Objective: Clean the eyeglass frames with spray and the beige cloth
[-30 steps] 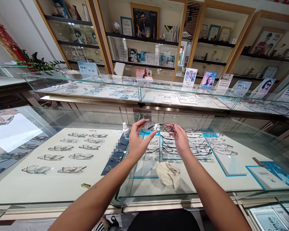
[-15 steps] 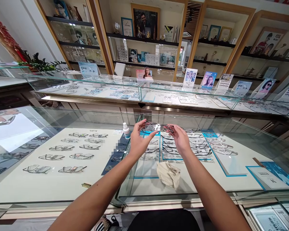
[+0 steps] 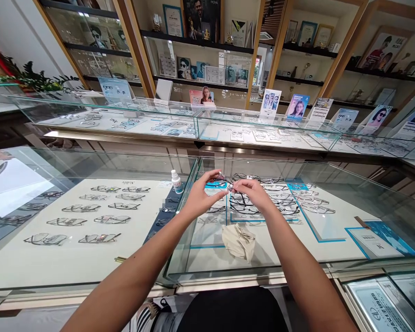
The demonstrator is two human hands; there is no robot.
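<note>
Both my hands hold one pair of dark-framed eyeglasses (image 3: 224, 180) above the glass display case. My left hand (image 3: 202, 193) grips it at the left, thumb and fingers pinching the frame. With fingertips together, my right hand (image 3: 251, 191) closes on the frame near its middle; part of the glasses is hidden behind those fingers. Below the hands, a crumpled beige cloth (image 3: 239, 242) lies on the glass top. A small white spray bottle (image 3: 176, 182) stands upright left of my left hand.
Rows of eyeglasses (image 3: 105, 219) fill the left case, with more glasses (image 3: 264, 198) under the glass beyond my hands. A second glass counter (image 3: 141, 127) with upright cards runs across the back. Brochures (image 3: 376, 242) lie at the right.
The glasses have turned, and my right hand has shifted left from their right side toward the middle. My left hand keeps its hold. The view has tilted slightly downward.
</note>
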